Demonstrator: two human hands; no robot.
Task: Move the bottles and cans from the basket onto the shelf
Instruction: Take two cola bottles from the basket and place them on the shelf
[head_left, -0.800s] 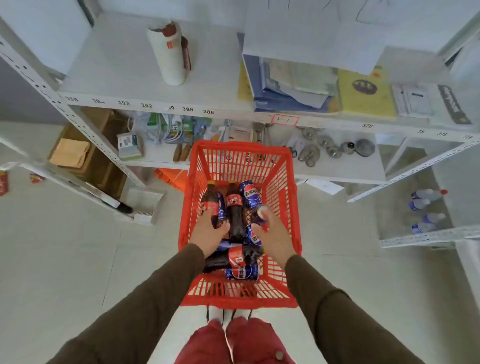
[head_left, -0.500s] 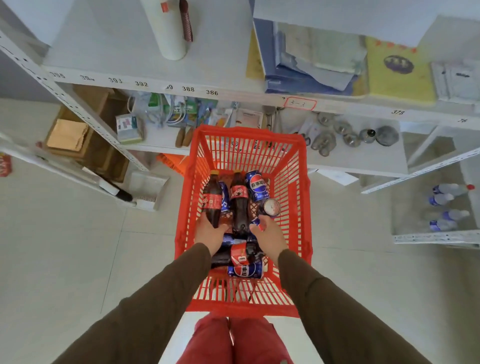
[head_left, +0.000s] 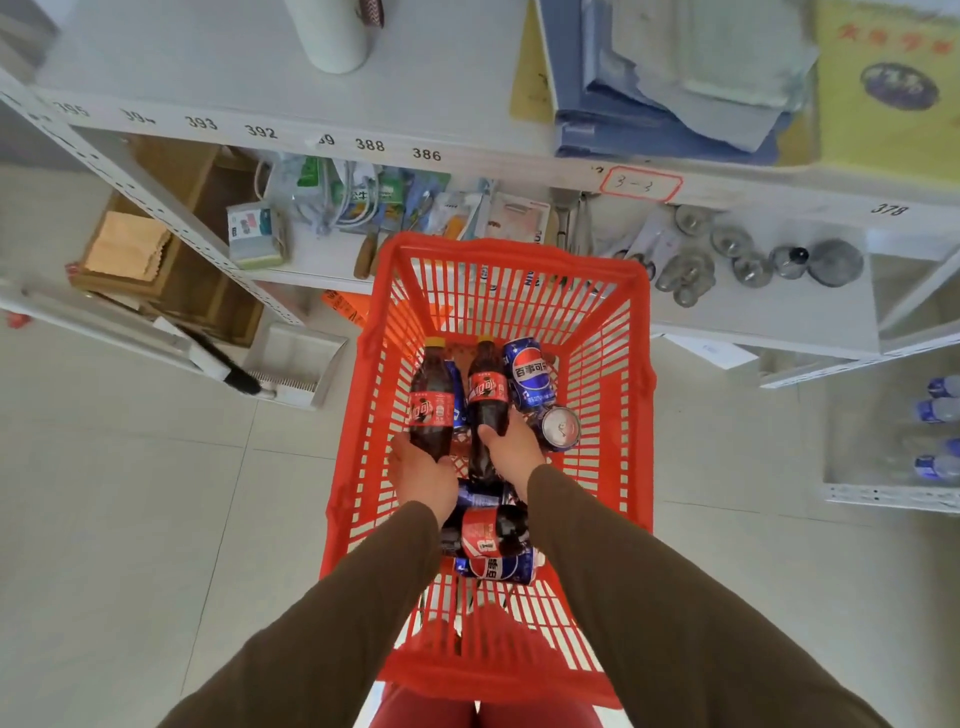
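The red basket (head_left: 631, 332) holds three cola bottles: two upright by its far end (head_left: 430, 402) (head_left: 487, 395), one lying nearer (head_left: 488, 530). Blue cans: at least four show (head_left: 527, 371) (head_left: 560, 428) (head_left: 493, 568) (head_left: 480, 496), with another partly hidden between the upright bottles. Four water bottles (head_left: 935, 410) lie on the low shelf at the right.

Sleeved forearms cover part of the red basket (head_left: 631, 332), a blue can (head_left: 480, 494) shows only a sliver between the wrists, and the white cylinder (head_left: 332, 36) is cut off by the top edge.
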